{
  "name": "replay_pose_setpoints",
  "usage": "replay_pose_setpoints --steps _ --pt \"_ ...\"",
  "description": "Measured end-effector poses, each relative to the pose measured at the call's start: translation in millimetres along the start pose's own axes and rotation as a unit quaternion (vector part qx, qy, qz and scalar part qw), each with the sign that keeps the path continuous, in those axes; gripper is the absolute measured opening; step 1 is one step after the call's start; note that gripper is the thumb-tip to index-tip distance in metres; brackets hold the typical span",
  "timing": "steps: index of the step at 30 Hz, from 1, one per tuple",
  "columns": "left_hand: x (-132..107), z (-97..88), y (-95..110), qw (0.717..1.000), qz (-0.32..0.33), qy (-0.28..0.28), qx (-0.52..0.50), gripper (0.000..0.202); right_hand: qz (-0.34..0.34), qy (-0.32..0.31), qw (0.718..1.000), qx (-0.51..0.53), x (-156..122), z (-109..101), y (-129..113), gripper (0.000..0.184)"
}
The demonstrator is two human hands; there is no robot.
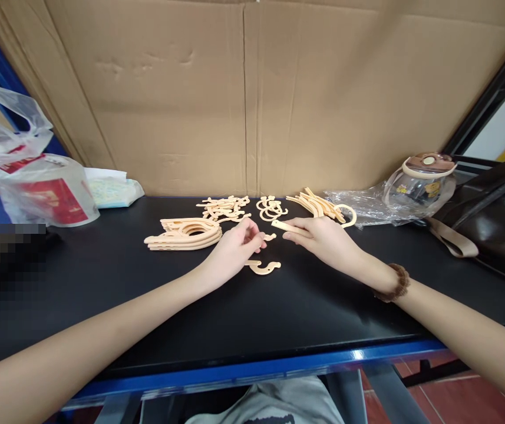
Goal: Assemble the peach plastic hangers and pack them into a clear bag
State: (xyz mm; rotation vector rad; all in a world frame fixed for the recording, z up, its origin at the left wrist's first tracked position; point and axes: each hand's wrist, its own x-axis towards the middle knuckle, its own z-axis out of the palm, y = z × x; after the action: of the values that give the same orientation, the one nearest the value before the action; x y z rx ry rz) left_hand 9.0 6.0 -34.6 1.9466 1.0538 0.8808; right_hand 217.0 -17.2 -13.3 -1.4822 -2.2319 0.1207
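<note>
Beige plastic parts of folding clothes hangers lie around my hands on the black table. My left hand point(241, 242) is closed in a pinch on a small hanger piece point(270, 237), whose rounded end sticks out past the fingertips. Between the thumb and fingers of my right hand point(325, 237) is a flat hanger arm point(284, 226), its holed end pointing left toward my left hand. The two parts are apart. Just below my left hand, a hanger hook point(264, 268) lies on the table.
A stack of folded hangers point(184, 234) sits to the left. Behind are small connector pieces point(223, 207), loose hooks point(270, 207) and a pile of arms point(314, 203). A bagged tub point(53, 194) stands left, a clear jug point(422, 185) right. Cardboard point(168, 100) walls the back.
</note>
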Motion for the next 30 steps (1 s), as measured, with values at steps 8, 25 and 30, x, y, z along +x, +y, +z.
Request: replay_pose_setpoints --steps 8,25,30 --pt "5 -7.1 0 0.995 -0.073 0.027 -0.067 0.013 0.006 -0.025 0.996 0.082 0 1 -1 0.032" --pt "-2 -15.4 15 0.982 0.059 -0.050 0.171 0.035 -0.079 -0.052 0.974 0.205 -2 2 -5 0.033" --pt "-4 -17.2 16 0.973 0.077 -0.064 0.210 0.037 -0.093 -0.061 0.969 0.223 -2 4 -2 0.034"
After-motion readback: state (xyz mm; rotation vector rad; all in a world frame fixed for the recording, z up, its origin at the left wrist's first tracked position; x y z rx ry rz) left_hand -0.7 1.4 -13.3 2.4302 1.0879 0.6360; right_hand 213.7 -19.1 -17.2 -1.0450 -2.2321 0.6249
